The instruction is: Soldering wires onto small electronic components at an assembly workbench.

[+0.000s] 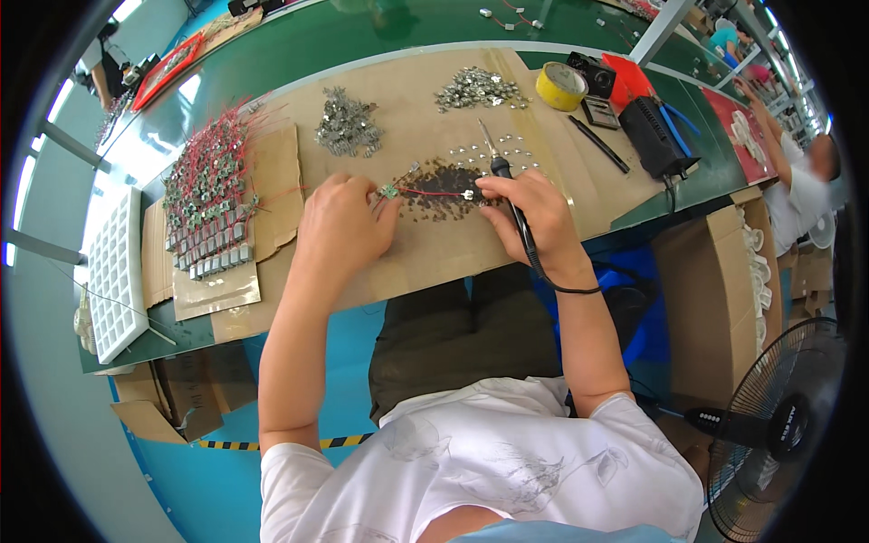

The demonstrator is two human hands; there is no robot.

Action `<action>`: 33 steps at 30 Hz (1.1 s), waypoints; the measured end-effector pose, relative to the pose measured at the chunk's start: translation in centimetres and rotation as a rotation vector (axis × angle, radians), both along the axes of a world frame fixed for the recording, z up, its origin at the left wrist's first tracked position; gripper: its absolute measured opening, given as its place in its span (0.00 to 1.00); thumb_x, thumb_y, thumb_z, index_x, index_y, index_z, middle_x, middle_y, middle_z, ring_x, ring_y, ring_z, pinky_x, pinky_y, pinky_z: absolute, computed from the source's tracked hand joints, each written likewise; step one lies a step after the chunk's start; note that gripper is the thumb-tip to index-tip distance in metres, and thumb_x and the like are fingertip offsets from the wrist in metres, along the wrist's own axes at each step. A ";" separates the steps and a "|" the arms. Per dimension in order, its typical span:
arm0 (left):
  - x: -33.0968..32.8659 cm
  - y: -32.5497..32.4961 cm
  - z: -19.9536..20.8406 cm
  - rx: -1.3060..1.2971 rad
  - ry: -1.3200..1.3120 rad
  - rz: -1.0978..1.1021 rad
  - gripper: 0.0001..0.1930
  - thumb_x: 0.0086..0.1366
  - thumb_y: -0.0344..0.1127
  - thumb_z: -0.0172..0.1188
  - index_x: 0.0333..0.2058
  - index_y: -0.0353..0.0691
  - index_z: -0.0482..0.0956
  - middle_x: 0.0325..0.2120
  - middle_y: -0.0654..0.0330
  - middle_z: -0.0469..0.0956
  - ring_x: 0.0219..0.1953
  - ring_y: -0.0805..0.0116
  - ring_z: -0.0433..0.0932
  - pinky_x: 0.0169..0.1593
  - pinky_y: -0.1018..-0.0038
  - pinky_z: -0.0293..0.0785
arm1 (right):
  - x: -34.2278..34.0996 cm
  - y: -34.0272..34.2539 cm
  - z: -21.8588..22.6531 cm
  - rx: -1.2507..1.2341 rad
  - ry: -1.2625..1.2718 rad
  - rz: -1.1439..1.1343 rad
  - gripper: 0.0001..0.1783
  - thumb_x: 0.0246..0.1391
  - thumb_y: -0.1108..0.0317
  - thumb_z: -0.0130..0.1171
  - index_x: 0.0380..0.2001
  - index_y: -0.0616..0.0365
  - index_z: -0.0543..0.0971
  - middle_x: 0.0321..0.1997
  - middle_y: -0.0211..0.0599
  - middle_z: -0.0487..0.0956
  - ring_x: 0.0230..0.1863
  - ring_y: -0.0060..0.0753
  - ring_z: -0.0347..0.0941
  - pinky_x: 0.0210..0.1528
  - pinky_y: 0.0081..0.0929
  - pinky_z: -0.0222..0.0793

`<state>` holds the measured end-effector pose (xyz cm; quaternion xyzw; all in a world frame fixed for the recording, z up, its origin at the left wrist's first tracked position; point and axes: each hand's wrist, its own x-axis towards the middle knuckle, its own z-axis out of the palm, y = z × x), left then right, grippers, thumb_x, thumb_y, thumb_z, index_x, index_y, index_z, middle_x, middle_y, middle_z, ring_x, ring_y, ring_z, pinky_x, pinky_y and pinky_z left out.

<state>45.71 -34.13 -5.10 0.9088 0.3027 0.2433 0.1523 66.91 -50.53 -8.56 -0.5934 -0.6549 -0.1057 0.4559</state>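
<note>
My left hand pinches a small green circuit board between thumb and fingers. From the board a red wire runs right to a small silvery metal piece at my right fingertips. My right hand is closed round a black-handled soldering iron, its metal tip pointing up and away over the cardboard. Whether the right fingers also grip the metal piece is hard to see. Under the wire lies a dark, scorched-looking patch. Small metal pieces sit in rows just beyond my right hand.
Wired boards crowd the cardboard at left, beside a white gridded tray. Metal parts lie in two heaps farther back. Yellow tape, a black pen and a black soldering station stand right. A fan is lower right.
</note>
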 end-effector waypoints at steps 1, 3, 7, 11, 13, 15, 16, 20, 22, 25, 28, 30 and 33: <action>-0.5 -0.2 0.0 0.000 0.084 0.062 0.11 0.59 0.36 0.70 0.33 0.31 0.85 0.32 0.48 0.82 0.35 0.49 0.82 0.42 0.59 0.78 | 0.1 0.3 -0.1 -0.026 -0.016 0.014 0.23 0.43 0.84 0.69 0.46 0.56 0.82 0.29 0.39 0.81 0.30 0.43 0.76 0.34 0.36 0.72; -0.9 -0.6 -0.6 -0.034 0.095 0.042 0.11 0.59 0.35 0.70 0.33 0.31 0.85 0.31 0.48 0.82 0.34 0.49 0.82 0.41 0.59 0.78 | 0.4 0.6 -0.3 -0.006 -0.023 0.008 0.23 0.43 0.83 0.69 0.45 0.56 0.82 0.29 0.38 0.81 0.30 0.43 0.76 0.34 0.36 0.72; -1.1 0.2 -1.5 -0.102 0.058 0.000 0.09 0.59 0.32 0.69 0.32 0.31 0.85 0.28 0.47 0.83 0.31 0.49 0.82 0.39 0.60 0.78 | 0.1 2.0 0.0 0.128 0.050 -0.029 0.23 0.43 0.83 0.70 0.45 0.55 0.82 0.30 0.35 0.83 0.28 0.41 0.77 0.32 0.35 0.73; 2.2 3.6 0.9 -0.136 -0.056 0.009 0.10 0.61 0.35 0.68 0.31 0.32 0.87 0.23 0.47 0.83 0.26 0.53 0.84 0.35 0.62 0.78 | -0.4 2.7 -0.6 0.203 0.119 -0.050 0.22 0.44 0.84 0.69 0.44 0.55 0.83 0.28 0.38 0.80 0.25 0.41 0.75 0.27 0.33 0.71; 5.2 7.0 3.6 -0.088 -0.071 0.051 0.11 0.61 0.37 0.67 0.30 0.32 0.87 0.24 0.45 0.84 0.28 0.50 0.85 0.37 0.60 0.80 | -0.3 2.5 -0.9 0.204 0.092 -0.037 0.21 0.44 0.85 0.69 0.44 0.56 0.82 0.26 0.39 0.78 0.25 0.42 0.74 0.25 0.33 0.70; 9.0 12.7 6.1 0.041 -0.052 0.067 0.13 0.62 0.41 0.67 0.32 0.34 0.89 0.27 0.43 0.84 0.32 0.46 0.86 0.40 0.59 0.81 | -0.4 2.4 -0.5 0.224 0.075 -0.012 0.21 0.44 0.85 0.69 0.43 0.56 0.83 0.25 0.40 0.75 0.24 0.42 0.72 0.24 0.34 0.68; 10.5 15.9 6.8 0.067 -0.100 0.092 0.14 0.61 0.43 0.68 0.33 0.36 0.89 0.25 0.45 0.84 0.30 0.49 0.85 0.38 0.61 0.80 | -0.5 2.3 -0.4 0.192 0.060 -0.014 0.21 0.43 0.85 0.69 0.43 0.56 0.83 0.25 0.40 0.75 0.23 0.42 0.71 0.24 0.35 0.67; 12.9 19.0 8.3 0.085 -0.187 0.130 0.15 0.61 0.46 0.69 0.37 0.39 0.90 0.24 0.46 0.84 0.27 0.54 0.85 0.36 0.64 0.79 | -0.5 1.8 0.0 0.112 0.082 -0.016 0.21 0.43 0.85 0.68 0.43 0.55 0.83 0.25 0.40 0.73 0.25 0.43 0.71 0.26 0.37 0.68; 12.6 17.1 7.2 0.134 -0.176 0.047 0.17 0.62 0.45 0.69 0.45 0.41 0.88 0.24 0.48 0.84 0.26 0.56 0.84 0.36 0.63 0.79 | -0.6 2.1 -0.1 0.092 0.108 -0.002 0.22 0.43 0.85 0.68 0.43 0.55 0.83 0.25 0.40 0.74 0.26 0.44 0.71 0.27 0.38 0.69; 9.3 8.9 5.5 -0.080 -0.084 0.041 0.34 0.63 0.42 0.69 0.66 0.43 0.72 0.23 0.49 0.83 0.25 0.57 0.84 0.35 0.61 0.79 | -0.8 2.7 0.0 0.049 0.088 0.003 0.23 0.43 0.85 0.68 0.44 0.53 0.84 0.25 0.39 0.75 0.27 0.44 0.72 0.28 0.37 0.69; 4.4 0.5 3.7 -0.063 -0.019 -0.001 0.30 0.62 0.36 0.70 0.62 0.40 0.72 0.23 0.50 0.83 0.25 0.59 0.83 0.33 0.62 0.79 | -0.6 2.4 -0.2 0.024 0.062 -0.021 0.23 0.44 0.86 0.68 0.44 0.53 0.84 0.24 0.39 0.72 0.26 0.45 0.70 0.28 0.38 0.67; 1.0 -1.4 2.8 -0.054 -0.058 0.017 0.24 0.62 0.34 0.70 0.56 0.38 0.78 0.23 0.51 0.83 0.25 0.60 0.83 0.33 0.63 0.79 | -0.5 2.6 0.0 0.012 0.029 0.029 0.21 0.45 0.86 0.67 0.44 0.56 0.83 0.26 0.41 0.76 0.27 0.45 0.71 0.29 0.38 0.68; -5.5 -0.5 1.2 0.020 -0.336 0.295 0.07 0.61 0.30 0.68 0.38 0.37 0.84 0.23 0.53 0.83 0.26 0.62 0.83 0.33 0.67 0.78 | -0.9 3.0 -0.2 -0.023 0.019 0.065 0.21 0.45 0.86 0.66 0.44 0.57 0.83 0.29 0.41 0.79 0.28 0.46 0.72 0.31 0.38 0.69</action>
